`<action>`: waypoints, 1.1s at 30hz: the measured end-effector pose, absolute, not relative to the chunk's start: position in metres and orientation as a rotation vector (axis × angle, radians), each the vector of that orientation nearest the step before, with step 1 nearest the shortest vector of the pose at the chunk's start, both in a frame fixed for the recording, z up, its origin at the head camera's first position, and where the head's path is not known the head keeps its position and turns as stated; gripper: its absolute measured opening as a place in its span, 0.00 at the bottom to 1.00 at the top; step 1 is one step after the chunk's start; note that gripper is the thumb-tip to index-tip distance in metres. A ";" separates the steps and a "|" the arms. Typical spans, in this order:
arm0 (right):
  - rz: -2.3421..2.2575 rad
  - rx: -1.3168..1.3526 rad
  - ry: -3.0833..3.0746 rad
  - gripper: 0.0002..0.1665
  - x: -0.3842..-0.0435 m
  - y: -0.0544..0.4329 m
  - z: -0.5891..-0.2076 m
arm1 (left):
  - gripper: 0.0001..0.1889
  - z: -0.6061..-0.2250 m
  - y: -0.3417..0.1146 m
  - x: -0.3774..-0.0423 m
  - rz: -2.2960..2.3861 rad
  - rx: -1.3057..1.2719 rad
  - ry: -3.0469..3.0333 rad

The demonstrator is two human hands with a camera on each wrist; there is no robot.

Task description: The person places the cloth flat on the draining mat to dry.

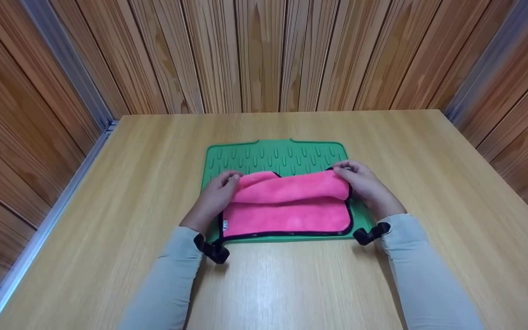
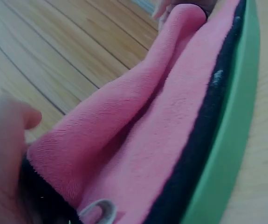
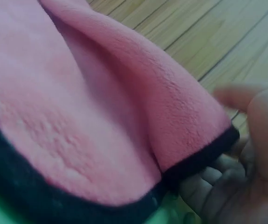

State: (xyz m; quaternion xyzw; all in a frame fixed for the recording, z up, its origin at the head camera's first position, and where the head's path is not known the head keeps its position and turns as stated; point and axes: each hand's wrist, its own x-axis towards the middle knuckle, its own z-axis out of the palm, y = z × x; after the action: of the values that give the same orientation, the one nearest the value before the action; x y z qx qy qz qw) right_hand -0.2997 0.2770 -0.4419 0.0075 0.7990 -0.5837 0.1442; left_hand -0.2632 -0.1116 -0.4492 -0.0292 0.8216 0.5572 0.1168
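Observation:
A pink plush cloth [image 1: 287,215] with a dark bound edge lies over a green ridged mat [image 1: 273,156]. Its far part is lifted and folded, making a rounded roll across the middle. At the cloth's left side, my left hand [image 1: 217,195] pinches the raised edge between thumb and fingers. My right hand [image 1: 367,185] pinches the raised edge at the far right corner; in the right wrist view, its fingers go beneath the dark binding. A small pale tag [image 1: 225,225] shows near the cloth's left front corner. The cloth hides most of the mat's near half.
The mat sits on a light wooden table [image 1: 108,206]. Wood-plank walls [image 1: 264,55] stand behind and at both sides, with metal posts at the corners. Dark straps [image 1: 213,250] with camera mounts are on both wrists, close to the mat's near corners.

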 end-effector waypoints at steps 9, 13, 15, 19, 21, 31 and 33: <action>-1.816 -0.018 2.439 0.14 -0.298 0.266 -0.430 | 0.21 -0.450 -0.113 -0.264 1.868 0.004 2.383; -2.033 -0.072 2.451 0.17 -0.299 0.263 -0.427 | 0.24 -0.450 -0.115 -0.266 2.027 0.085 2.386; -2.066 -0.070 2.463 0.19 -0.299 0.263 -0.427 | 0.25 -0.450 -0.117 -0.267 2.075 0.076 2.377; -1.902 0.023 2.475 0.27 -0.301 0.266 -0.429 | 0.25 -0.450 -0.118 -0.269 2.027 -0.025 2.387; -1.759 0.056 2.467 0.31 -0.301 0.268 -0.431 | 0.26 -0.451 -0.117 -0.270 1.936 -0.058 2.427; -1.526 0.039 2.472 0.33 -0.301 0.264 -0.432 | 0.27 -0.449 -0.110 -0.268 1.651 -0.114 2.514; -1.574 0.052 2.471 0.33 -0.303 0.263 -0.429 | 0.26 -0.445 -0.111 -0.268 1.709 -0.125 2.465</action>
State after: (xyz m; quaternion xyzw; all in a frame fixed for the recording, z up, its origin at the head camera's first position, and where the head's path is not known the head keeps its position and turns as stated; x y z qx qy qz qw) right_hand -0.3029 0.2634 -0.4285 0.0177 0.8385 -0.5342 0.1057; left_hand -0.2683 -0.1107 -0.4452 -0.0414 0.8192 0.5678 0.0695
